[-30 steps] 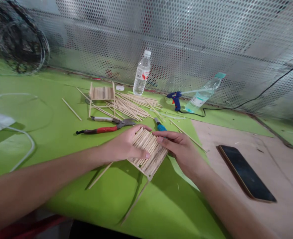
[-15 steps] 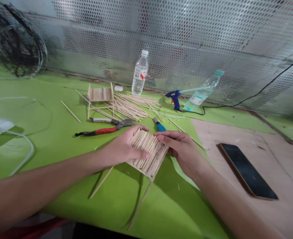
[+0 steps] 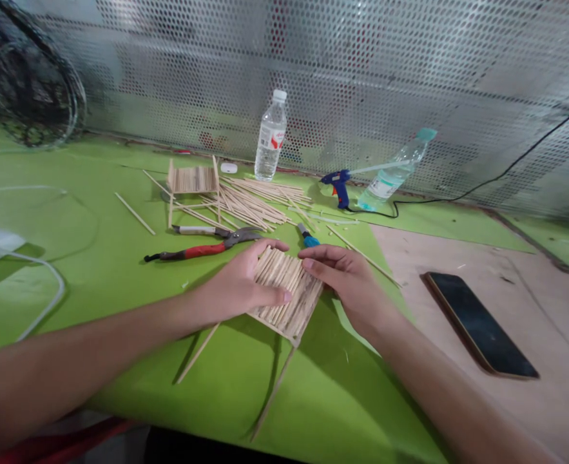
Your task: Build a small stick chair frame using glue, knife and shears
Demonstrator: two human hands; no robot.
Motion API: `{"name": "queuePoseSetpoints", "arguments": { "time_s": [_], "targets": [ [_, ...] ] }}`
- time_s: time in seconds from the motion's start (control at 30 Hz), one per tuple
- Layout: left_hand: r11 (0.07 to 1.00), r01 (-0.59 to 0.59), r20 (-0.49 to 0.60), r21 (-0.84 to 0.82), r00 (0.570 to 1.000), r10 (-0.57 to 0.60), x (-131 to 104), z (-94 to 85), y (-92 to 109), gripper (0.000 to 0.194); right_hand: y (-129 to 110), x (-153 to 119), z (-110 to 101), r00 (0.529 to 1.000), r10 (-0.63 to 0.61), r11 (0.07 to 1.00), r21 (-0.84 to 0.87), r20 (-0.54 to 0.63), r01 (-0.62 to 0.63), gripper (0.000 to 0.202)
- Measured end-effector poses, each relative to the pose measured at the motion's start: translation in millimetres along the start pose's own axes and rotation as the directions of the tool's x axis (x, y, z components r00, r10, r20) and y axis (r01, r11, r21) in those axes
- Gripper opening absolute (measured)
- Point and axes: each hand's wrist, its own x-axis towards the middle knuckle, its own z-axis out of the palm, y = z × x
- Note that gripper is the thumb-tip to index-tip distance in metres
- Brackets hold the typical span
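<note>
Between my hands is a small slatted frame (image 3: pixel 284 290) of pale wooden sticks, with long stick legs reaching toward the table's front edge. My left hand (image 3: pixel 250 280) is closed around its left side, the thumb lying flat across the slats. At the upper right corner, my right hand (image 3: pixel 345 274) pinches the frame with thumb and fingers; the fingertips underneath are hidden. Just beyond the hands lie red-and-white handled pruning shears (image 3: pixel 207 248) and a blue-handled tool (image 3: pixel 308 237). Farther back stands a similar small stick chair (image 3: pixel 193 182).
A pile of thin sticks (image 3: pixel 258 203) lies behind the shears. At the back are an upright water bottle (image 3: pixel 270 138), a blue glue gun (image 3: pixel 338 185) with a cord, and a tilted greenish bottle (image 3: pixel 395 174). A phone (image 3: pixel 477 322) rests at right; a white cable (image 3: pixel 57 270) curls at left.
Both hands keep their hold on the stick frame, which has barely shifted. The whole view has moved slightly, with the background sitting a little higher.
</note>
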Motion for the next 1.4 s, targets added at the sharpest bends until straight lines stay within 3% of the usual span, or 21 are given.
{"name": "queuePoseSetpoints", "arguments": {
  "time_s": [0.33, 0.53, 0.73, 0.93, 1.07, 1.23, 1.4],
  "targets": [
    [0.997, -0.040, -0.071, 0.065, 0.997, 0.044, -0.8, 1.2, -0.5, 0.069, 0.0, 0.6, -0.6, 1.000, -0.027, 1.000, -0.014, -0.006, 0.027, 0.026],
    [0.998, 0.023, -0.096, 0.056, 0.995, -0.017, -1.3, 3.4, 1.4, 0.077, 1.3, 1.1, -0.9, 1.000, -0.029, 0.999, -0.045, 0.011, 0.029, 0.024],
    [0.994, 0.037, -0.099, 0.107, 0.995, -0.027, -2.0, 3.0, 1.4, 0.074, 1.9, 2.8, 0.0, 1.000, -0.019, 0.997, -0.071, 0.015, 0.020, 0.028],
    [0.997, -0.058, -0.020, 0.057, 0.998, 0.059, -1.7, -7.7, -4.2, 0.064, -0.1, 2.9, -1.5, 0.999, 0.002, 0.995, -0.099, 0.045, 0.002, 0.027],
    [0.999, 0.002, -0.039, 0.044, 0.999, 0.000, 5.4, -11.4, -4.3, 0.064, -0.7, 3.2, -2.2, 0.997, 0.016, 0.994, -0.111, 0.073, -0.008, 0.027],
    [0.997, -0.024, -0.104, 0.077, 0.994, 0.032, 11.8, -11.2, 1.1, 0.038, -0.6, 3.2, -2.8, 0.996, 0.023, 0.993, -0.122, 0.092, -0.011, 0.025],
    [0.996, -0.083, -0.174, -0.029, 0.982, 0.077, 14.2, -13.6, 6.9, 0.024, -2.2, 2.3, -2.7, 0.994, 0.025, 0.992, -0.127, 0.105, -0.012, 0.024]
  ]
}}
